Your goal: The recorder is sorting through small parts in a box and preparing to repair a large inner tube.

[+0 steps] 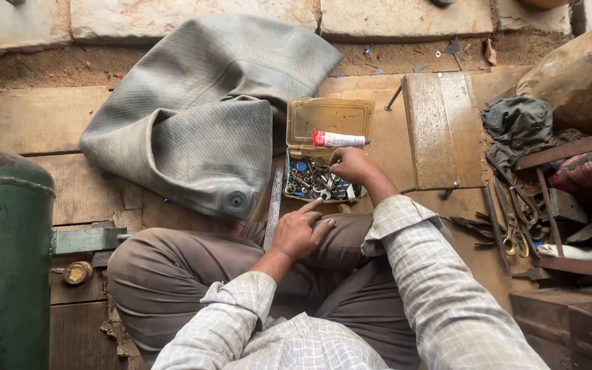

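Right hand (352, 164) fingers bunched, dipping into clear plastic box (294, 147) of small metal bits at 12 o'clock; what it pinches is hidden. Left hand (301, 231) spread flat on knee. Red-white tube (338, 140) lies in lid. Ribbed grey rubber tube (207, 123) at 10 o'clock, scissors (515, 229) at 3, green tank (5, 260) cut off at 9.

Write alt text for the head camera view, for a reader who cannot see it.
A seated person's right hand reaches into an open plastic box of small metal parts, a red-and-white tube lying in its lid, while the left hand rests on their knee. A folded grey inner tube lies on the wooden platform; hand tools lie at right.
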